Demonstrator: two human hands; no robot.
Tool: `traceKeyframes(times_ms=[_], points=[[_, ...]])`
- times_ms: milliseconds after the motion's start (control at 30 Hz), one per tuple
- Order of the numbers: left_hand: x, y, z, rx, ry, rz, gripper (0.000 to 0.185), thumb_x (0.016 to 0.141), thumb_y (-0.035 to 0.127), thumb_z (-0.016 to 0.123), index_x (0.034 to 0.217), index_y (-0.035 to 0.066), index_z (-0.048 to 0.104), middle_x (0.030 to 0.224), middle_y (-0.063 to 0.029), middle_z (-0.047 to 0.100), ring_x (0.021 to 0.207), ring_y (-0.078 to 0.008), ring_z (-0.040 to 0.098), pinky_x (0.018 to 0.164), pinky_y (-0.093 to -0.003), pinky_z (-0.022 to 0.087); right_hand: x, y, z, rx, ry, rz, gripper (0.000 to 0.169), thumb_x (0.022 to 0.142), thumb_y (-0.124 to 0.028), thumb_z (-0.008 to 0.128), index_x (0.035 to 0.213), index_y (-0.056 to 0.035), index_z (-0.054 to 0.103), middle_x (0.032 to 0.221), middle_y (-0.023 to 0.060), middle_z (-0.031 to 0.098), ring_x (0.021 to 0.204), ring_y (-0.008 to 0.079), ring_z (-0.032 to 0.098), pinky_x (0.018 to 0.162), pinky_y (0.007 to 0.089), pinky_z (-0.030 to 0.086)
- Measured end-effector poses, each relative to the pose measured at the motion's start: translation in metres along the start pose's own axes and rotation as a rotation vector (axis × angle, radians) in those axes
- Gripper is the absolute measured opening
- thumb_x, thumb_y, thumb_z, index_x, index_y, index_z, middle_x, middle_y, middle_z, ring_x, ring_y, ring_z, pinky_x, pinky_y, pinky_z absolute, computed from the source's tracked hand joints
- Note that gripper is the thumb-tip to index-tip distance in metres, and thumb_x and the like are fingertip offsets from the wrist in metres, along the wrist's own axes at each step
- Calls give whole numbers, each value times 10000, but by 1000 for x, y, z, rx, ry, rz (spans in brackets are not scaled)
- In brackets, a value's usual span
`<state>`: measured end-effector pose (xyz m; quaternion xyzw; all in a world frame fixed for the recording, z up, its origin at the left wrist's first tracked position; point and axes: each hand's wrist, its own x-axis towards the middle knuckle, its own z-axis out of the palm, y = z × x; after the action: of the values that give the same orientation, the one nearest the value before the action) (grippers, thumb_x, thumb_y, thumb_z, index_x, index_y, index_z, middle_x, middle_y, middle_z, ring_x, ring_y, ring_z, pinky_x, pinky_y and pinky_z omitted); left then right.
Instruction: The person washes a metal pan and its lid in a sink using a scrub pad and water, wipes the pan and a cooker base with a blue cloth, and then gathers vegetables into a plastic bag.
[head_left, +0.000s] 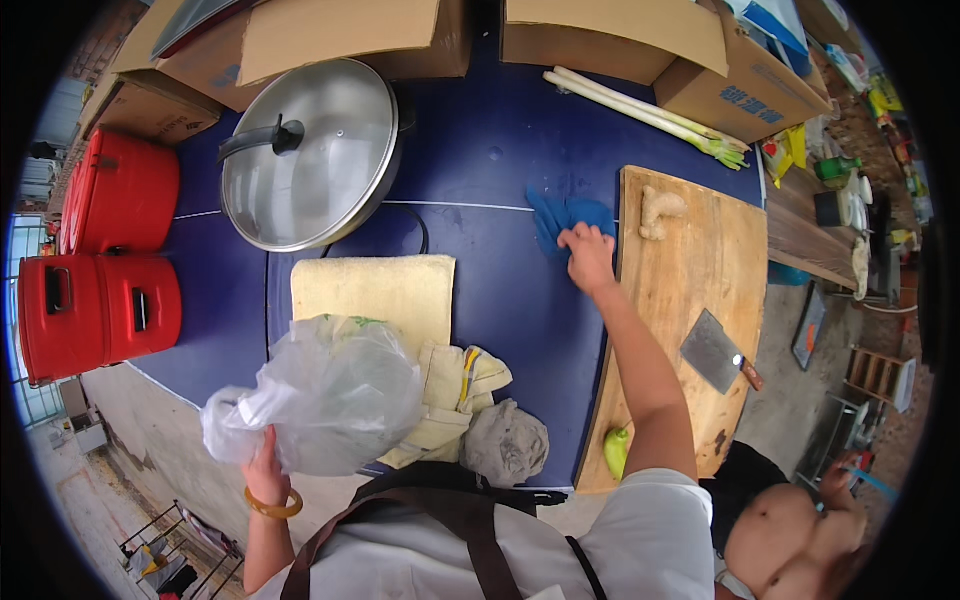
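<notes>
My left hand (266, 469) grips the gathered end of a translucent plastic bag (337, 397), held above the table's near left edge; something green shows faintly through it. My right hand (591, 255) reaches forward and holds a crumpled blue cloth (574, 214) against the blue tabletop (487, 150). Just right of that hand lies a wooden cutting board (667, 285). On the board are a piece of ginger root (660, 212), a cleaver (712, 352) with a wooden handle, and a green pepper (616, 452) partly hidden by my right arm.
A lidded electric pan (315, 165) stands at the back left beside red containers (127, 195). Scallion stalks (652, 116) lie near cardboard boxes (615, 34). Folded yellow towels (375, 289) and a grey rag (506, 442) lie near me. Another person (787, 525) is at the lower right.
</notes>
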<state>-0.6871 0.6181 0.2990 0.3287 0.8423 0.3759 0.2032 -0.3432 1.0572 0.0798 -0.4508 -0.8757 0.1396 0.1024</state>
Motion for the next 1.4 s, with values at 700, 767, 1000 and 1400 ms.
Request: traceKeyframes(times_ms=[700,767,1000,1400], points=[[-22,72,2,330,135,966,476,718,12,619,1186,84,564,1335,-213,401,1277,-425,315,1040,-467,262,-470,-147,-57,655,-109,1247,135,671,-15,470,767,-9,564,711,66,561,683,150,530,639,265,426],[-17,87,13,171,-262,1095,464,700,3,599,1153,101,592,1243,-165,502,1197,-355,439,974,-417,363,-391,-137,-102,918,180,1123,147,701,-20,471,831,-30,538,779,12,534,731,116,501,667,223,402],[9,112,83,192,-666,872,445,670,-30,603,1095,100,629,1145,-115,576,1029,-281,577,815,-343,470,-109,-52,-90,423,201,229,317,823,-146,571,1120,-54,513,1151,150,466,1086,283,447,940,352,348],[21,85,102,299,-396,662,452,629,-62,574,1040,108,650,1084,-89,614,951,-246,613,762,-340,488,233,18,72,-15,180,-42,430,895,-183,467,1324,-181,453,1432,4,370,1345,249,285,1081,474,191]])
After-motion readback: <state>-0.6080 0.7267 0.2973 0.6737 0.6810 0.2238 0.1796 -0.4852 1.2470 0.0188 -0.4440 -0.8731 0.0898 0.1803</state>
